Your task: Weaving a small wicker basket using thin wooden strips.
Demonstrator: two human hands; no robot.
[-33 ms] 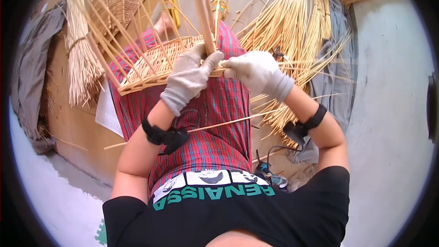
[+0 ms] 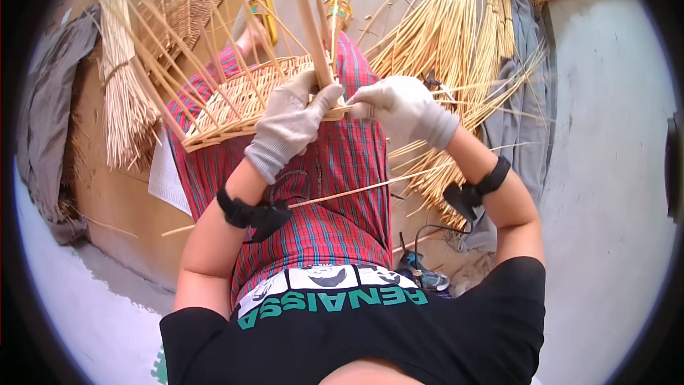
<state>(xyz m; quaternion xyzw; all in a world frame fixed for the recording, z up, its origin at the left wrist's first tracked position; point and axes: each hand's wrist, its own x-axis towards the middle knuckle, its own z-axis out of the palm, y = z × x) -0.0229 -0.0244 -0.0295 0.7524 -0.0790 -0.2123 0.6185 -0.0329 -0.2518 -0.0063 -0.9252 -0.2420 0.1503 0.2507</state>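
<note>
A half-woven wicker basket lies across my lap, with upright stakes rising from its edge. Two thick wooden posts stand at its right corner. My left hand, in a pale work glove, is closed round that corner, thumb against the base of the posts. Just to the right, my gloved right hand pinches a thin wicker strand beside the same corner. Most of the strand is hidden by the fingers, and its tail blurs off to the right.
A large spread bundle of wicker rods lies at the right on grey cloth. Another tied bundle is at the left, near a woven wicker piece. A blue power tool lies beside my right hip, and a loose rod crosses my lap.
My right hand has shifted very slightly right, away from the corner, its fingers still pinched. My left hand and the basket have moved only a little.
</note>
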